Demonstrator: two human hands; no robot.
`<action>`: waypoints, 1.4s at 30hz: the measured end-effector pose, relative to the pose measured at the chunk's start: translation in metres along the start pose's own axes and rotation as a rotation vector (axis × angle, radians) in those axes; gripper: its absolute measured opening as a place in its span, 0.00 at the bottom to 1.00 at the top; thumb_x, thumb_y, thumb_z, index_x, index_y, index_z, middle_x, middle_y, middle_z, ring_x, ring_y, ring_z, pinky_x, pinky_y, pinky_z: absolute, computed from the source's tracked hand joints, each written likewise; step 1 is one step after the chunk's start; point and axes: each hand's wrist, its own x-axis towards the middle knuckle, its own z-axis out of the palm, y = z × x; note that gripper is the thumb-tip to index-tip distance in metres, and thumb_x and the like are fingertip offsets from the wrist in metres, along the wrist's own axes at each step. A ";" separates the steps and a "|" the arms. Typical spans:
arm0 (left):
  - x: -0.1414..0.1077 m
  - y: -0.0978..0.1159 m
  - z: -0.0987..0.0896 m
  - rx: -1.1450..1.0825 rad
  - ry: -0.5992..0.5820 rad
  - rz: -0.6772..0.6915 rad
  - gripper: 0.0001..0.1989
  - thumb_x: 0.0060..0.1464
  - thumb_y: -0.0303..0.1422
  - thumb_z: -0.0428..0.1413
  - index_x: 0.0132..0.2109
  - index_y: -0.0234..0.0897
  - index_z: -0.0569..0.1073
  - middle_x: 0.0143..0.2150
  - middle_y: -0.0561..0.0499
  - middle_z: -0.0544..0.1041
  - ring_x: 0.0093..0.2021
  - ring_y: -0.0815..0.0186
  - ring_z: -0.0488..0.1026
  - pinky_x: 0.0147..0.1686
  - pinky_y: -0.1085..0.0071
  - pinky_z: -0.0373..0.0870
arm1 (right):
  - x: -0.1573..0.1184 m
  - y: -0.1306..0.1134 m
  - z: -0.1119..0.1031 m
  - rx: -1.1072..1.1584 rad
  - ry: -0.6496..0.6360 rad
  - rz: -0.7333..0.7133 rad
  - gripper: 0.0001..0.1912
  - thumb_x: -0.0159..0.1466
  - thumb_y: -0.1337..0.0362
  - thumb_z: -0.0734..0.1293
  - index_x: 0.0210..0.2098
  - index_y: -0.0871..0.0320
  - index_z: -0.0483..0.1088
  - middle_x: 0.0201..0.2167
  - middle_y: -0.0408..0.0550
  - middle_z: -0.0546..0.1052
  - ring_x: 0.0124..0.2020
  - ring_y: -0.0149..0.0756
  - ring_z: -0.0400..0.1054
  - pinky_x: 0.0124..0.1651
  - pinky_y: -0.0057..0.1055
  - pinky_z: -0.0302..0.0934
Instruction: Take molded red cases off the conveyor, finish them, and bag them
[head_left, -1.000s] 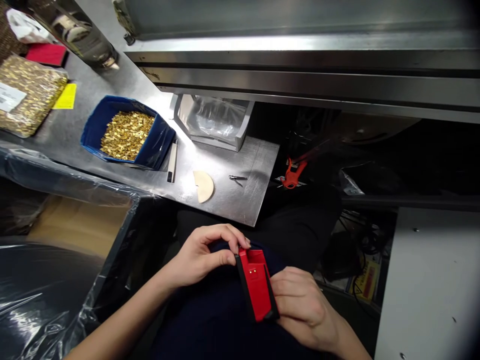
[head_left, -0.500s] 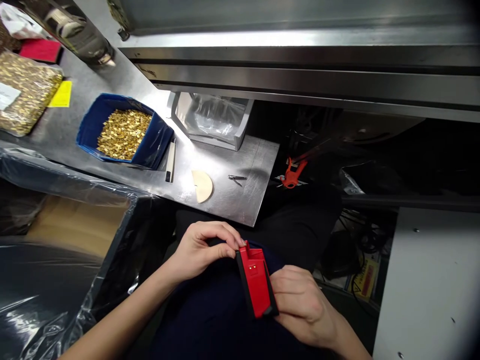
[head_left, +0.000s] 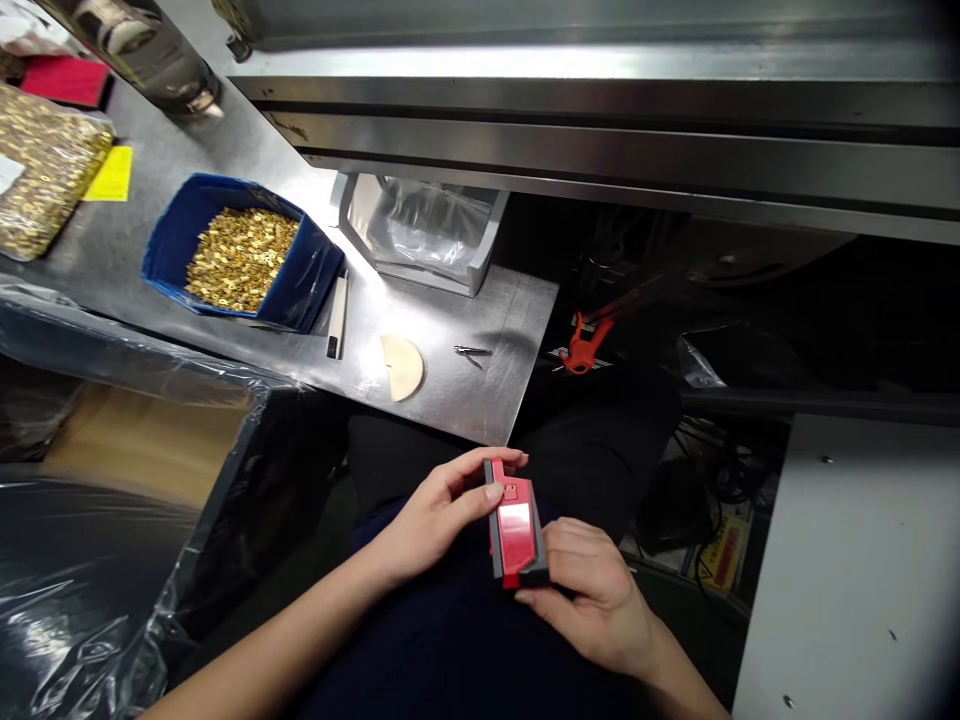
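Above my lap is a small red-and-black plastic case (head_left: 516, 535), its red face turned up towards me. A little recess with tiny gold-coloured dots shows near its far end. My left hand (head_left: 442, 510) grips that far end, thumb on the red face and fingers over the top edge. From the other side my right hand (head_left: 596, 590) holds the near lower corner, with its thumb under the bottom edge. The underside of the case and some of the fingertips are hidden.
On the metal bench stand a blue bin (head_left: 169, 255) of small gold-coloured parts and a grey bin (head_left: 480, 250) with plastic bags. A cutter-like tool (head_left: 337, 318), a beige half-disc (head_left: 403, 368) and a nail clipper (head_left: 472, 351) lie nearby. A plastic-lined box (head_left: 247, 440) is at left.
The case has tilted and risen slightly, showing its red face flatter. My left thumb has shifted onto that face, and my right thumb has come under the lower edge.
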 end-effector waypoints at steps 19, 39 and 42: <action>0.000 -0.012 0.002 0.126 -0.077 0.181 0.21 0.57 0.43 0.65 0.56 0.46 0.80 0.74 0.45 0.58 0.69 0.46 0.62 0.68 0.53 0.61 | 0.011 -0.010 0.009 0.311 0.182 0.437 0.08 0.69 0.59 0.69 0.36 0.52 0.80 0.30 0.43 0.76 0.39 0.38 0.73 0.51 0.34 0.67; 0.014 -0.015 0.010 0.102 -0.017 0.138 0.12 0.64 0.40 0.59 0.50 0.44 0.83 0.59 0.45 0.77 0.59 0.54 0.73 0.61 0.60 0.67 | 0.014 -0.008 0.010 0.282 0.198 0.548 0.13 0.70 0.54 0.67 0.38 0.56 0.78 0.34 0.45 0.78 0.41 0.40 0.73 0.47 0.34 0.66; 0.021 -0.017 0.010 0.046 0.058 0.089 0.13 0.64 0.42 0.59 0.47 0.42 0.84 0.57 0.45 0.79 0.60 0.54 0.73 0.62 0.61 0.66 | 0.014 -0.003 0.005 0.195 0.117 0.514 0.15 0.68 0.52 0.70 0.47 0.54 0.76 0.44 0.47 0.78 0.46 0.41 0.72 0.50 0.34 0.66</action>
